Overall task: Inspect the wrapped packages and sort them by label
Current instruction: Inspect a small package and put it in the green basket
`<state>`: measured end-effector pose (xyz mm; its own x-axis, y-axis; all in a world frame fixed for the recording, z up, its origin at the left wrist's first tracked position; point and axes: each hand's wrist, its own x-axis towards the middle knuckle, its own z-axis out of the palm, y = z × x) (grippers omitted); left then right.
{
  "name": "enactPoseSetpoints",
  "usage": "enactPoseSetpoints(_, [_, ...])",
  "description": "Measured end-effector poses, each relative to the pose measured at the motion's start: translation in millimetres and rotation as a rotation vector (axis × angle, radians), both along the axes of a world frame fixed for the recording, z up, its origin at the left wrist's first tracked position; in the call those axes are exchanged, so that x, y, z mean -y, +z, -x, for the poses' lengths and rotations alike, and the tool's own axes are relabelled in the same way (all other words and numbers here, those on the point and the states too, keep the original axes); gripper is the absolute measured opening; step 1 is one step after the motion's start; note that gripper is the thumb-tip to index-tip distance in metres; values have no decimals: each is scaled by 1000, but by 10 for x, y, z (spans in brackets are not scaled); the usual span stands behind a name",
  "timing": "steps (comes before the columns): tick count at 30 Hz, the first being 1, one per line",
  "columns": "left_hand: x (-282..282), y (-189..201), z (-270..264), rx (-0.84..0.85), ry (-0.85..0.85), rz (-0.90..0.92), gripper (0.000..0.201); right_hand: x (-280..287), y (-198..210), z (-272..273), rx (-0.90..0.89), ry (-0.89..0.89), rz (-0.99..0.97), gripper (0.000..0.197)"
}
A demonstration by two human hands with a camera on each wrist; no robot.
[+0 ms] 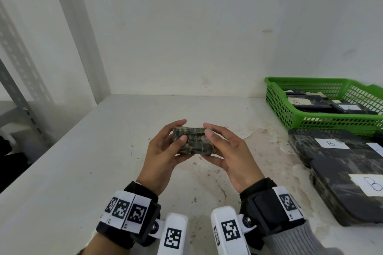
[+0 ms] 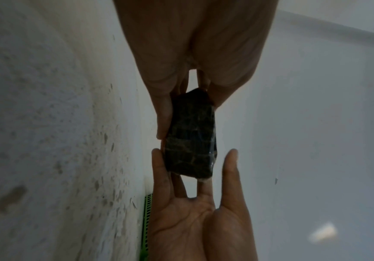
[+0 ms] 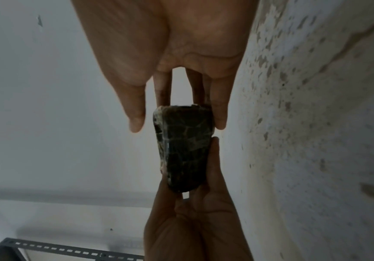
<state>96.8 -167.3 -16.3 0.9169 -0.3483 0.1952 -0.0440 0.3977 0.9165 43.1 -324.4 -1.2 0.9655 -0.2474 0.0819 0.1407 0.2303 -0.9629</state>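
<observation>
Left hand (image 1: 163,151) and right hand (image 1: 227,151) pinching dark wrapped package (image 1: 193,141) between them, above table (image 1: 83,172)

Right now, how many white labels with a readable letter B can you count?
3. One B label is on a package inside the green basket; two more are on packages stacked on the table right of the hands. Other labels are unreadable or cut off, so more may exist.

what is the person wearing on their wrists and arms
Both hands are bare. The left hand has a black wrist strap banded with white square-code tags and a white tagged camera block. The right hand has the same rig, plus a grey ribbed sleeve.
</observation>
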Motion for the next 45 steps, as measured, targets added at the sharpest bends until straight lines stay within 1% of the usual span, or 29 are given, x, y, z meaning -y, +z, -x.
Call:
enactPoseSetpoints(5, [16, 34, 19, -14, -74, 4, 43, 26, -18, 13, 11, -45, -34, 19])
enactPoseSetpoints(8, [22, 33, 35, 21, -10, 1, 38, 21, -21, 13, 6, -22, -28, 19])
enactPoseSetpoints(9, [23, 29, 39, 26, 5, 3, 39, 19, -14, 10, 7, -10, -26, 21])
enactPoseSetpoints(12, [21, 27, 36, 14, -2, 9, 37, 16, -1, 7, -6, 5, -22, 37])
enactPoseSetpoints(13, [21, 28, 33, 7, -17, 9, 35, 21, -2, 5, -8, -5, -23, 37])
enactPoseSetpoints(16, [26, 42, 37, 0, -41, 1, 34, 35, -2, 12, 6, -36, -42, 24])
enactPoseSetpoints(20, [56, 44, 58, 34, 53, -27, 26, 21, 0, 20, 6, -39, -33, 12])
enactPoseSetpoints(22, [66, 37, 62, 42, 79, -42, 21, 9, -2, 20, 0, -34, -18, 10])
enactPoseSetpoints(24, [59, 36, 60, 45, 90, -49, 17, 0, 3, 22, -6, -8, -2, 16])
enactPoseSetpoints(26, [48, 54, 56, 40, 80, -47, 19, -5, 11, 23, -12, 12, 15, 26])
enactPoseSetpoints(27, [41, 60, 54, 37, 64, -46, 21, -8, 14, 24, -8, 3, 15, 26])
enactPoseSetpoints(30, [34, 76, 64, 40, 13, -63, 30, 3, 6, 24, 11, -49, 7, 17])
enactPoseSetpoints(35, [37, 69, 83, 53, 28, -69, 34, 14, 9, 20, 24, -57, 47, 13])
enactPoseSetpoints(37, [39, 69, 78, 45, 43, -73, 34, 6, 26, 22, 42, -35, 47, 21])
enactPoseSetpoints(40, [10, 73, 40, 33, 86, -123, 25, 47, 25, 21, 117, -23, 11, 55])
enactPoseSetpoints(42, [-24, 76, 10, 25, 85, -175, 24, 66, 5, 18, 164, -35, 60, 71])
enactPoseSetpoints(43, [-32, 80, 6, 12, 62, -195, 31, 67, -2, 16, 174, -36, 93, 74])
enactPoseSetpoints(45, [-30, 76, 12, -19, 9, -221, 56, 51, -4, 14, 182, -13, 175, 70])
